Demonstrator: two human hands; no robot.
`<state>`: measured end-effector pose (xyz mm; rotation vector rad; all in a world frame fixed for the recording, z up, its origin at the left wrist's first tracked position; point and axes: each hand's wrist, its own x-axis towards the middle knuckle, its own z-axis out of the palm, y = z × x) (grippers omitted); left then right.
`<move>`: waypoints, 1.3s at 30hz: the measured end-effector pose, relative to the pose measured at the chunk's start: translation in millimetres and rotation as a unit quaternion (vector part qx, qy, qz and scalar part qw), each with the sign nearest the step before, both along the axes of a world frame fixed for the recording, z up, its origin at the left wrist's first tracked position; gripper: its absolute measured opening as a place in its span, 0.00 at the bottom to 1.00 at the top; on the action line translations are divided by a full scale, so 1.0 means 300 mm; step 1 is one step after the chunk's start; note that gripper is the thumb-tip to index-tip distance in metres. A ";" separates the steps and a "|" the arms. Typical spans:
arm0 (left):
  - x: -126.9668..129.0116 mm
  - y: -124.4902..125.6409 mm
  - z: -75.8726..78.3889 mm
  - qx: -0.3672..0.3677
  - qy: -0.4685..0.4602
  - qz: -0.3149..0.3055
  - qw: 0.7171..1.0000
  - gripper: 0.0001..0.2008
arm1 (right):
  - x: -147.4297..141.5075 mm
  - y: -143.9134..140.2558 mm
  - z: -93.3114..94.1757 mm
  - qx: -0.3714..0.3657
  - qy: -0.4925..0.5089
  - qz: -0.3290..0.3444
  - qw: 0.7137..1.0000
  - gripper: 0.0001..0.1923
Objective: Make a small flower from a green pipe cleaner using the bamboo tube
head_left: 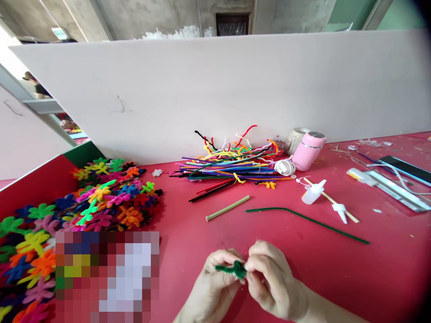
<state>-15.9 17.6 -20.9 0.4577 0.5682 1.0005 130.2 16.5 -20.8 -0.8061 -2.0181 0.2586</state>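
My left hand [212,280] and my right hand [271,278] meet low in the middle of the view, both pinching a short piece of dark green pipe cleaner [232,269] that is partly bent into loops. A long straight green pipe cleaner [306,220] lies on the red table [387,269] just beyond my right hand. A pale stick [228,208] lies beyond my left hand.
A bundle of coloured pipe cleaners [232,168] lies against the white partition [235,89]. A heap of pipe-cleaner flowers [84,211] fills the left. A pink bottle [308,150], twine spool [296,137], small glue bottle [313,193], phone [404,167] and cable sit to the right.
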 end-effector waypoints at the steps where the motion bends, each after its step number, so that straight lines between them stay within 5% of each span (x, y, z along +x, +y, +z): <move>1: -0.003 0.001 -0.002 0.004 0.004 0.002 1.000 0.05 | -0.002 0.001 0.003 -0.010 0.007 0.005 1.000 0.07; 7: -0.040 0.032 0.017 0.125 0.217 0.020 0.968 0.02 | 0.022 0.038 0.039 -0.146 -0.032 0.062 0.987 0.05; 10: -0.055 0.046 0.039 0.189 0.337 -0.004 0.922 0.03 | 0.040 0.060 0.043 -0.128 -0.099 0.061 0.985 0.05; 15: -0.060 0.047 0.026 0.250 0.410 -0.026 0.877 0.06 | 0.046 0.072 0.030 -0.066 -0.191 0.063 0.977 0.07; 22: -0.034 0.026 0.032 0.195 0.340 0.046 0.919 0.03 | 0.032 0.050 0.023 -0.033 -0.106 0.004 0.994 0.05; 27: -0.021 0.011 0.049 0.187 0.299 0.059 0.934 0.02 | 0.018 0.036 0.009 -0.085 0.006 0.012 0.996 0.04; 33: -0.014 0.003 0.012 0.139 0.243 0.082 0.957 0.04 | -0.023 0.019 -0.003 -0.163 0.122 0.000 0.979 0.04; 39: -0.018 0.006 0.018 0.194 0.319 0.124 0.919 0.03 | -0.015 0.029 -0.008 -0.248 0.134 0.024 0.959 0.05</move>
